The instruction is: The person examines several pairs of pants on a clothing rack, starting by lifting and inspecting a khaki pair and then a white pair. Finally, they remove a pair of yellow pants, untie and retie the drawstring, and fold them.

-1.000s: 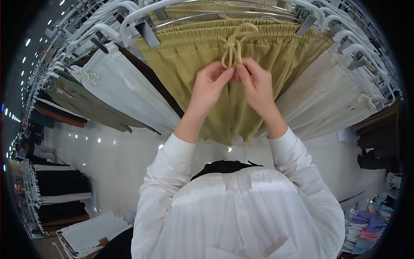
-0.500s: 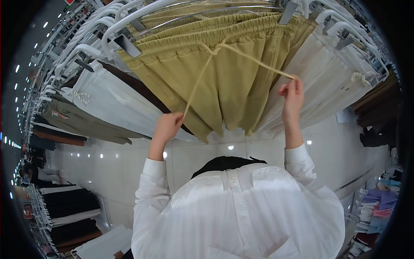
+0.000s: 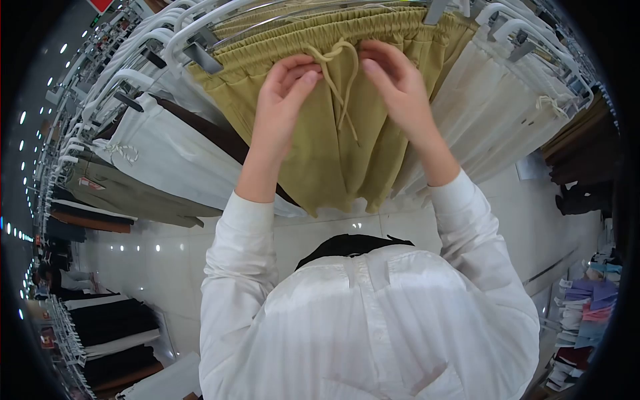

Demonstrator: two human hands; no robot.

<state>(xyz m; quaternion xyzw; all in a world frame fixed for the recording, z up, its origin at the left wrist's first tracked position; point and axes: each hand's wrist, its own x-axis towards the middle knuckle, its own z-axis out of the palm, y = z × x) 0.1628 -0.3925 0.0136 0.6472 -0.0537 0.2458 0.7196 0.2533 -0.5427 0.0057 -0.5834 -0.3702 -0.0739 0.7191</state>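
Note:
Olive-yellow shorts (image 3: 310, 147) with a gathered elastic waistband hang from a clip hanger in front of me. Their cord drawstring (image 3: 344, 100) is looped and knotted at the centre of the waistband, and both ends dangle loose. My left hand (image 3: 285, 93) is just left of the knot, with thumb and bent fingers apart near the cord. To the right of the loop, my right hand (image 3: 398, 85) has its fingertips at the waistband and its thumb spread away from them. Neither hand visibly grips the cord.
White trousers with a drawstring (image 3: 167, 143) hang to the left, and off-white ones (image 3: 493, 113) to the right. White hangers (image 3: 157, 37) crowd the rail. Below is a glossy tiled floor (image 3: 180, 267). Another clothes rack (image 3: 70, 340) stands lower left; folded coloured garments (image 3: 590, 300) sit lower right.
Both hands have let go of the drawstring ends, which were stretched out sideways and now hang down. The hands have moved up and inward to the knot at the waistband.

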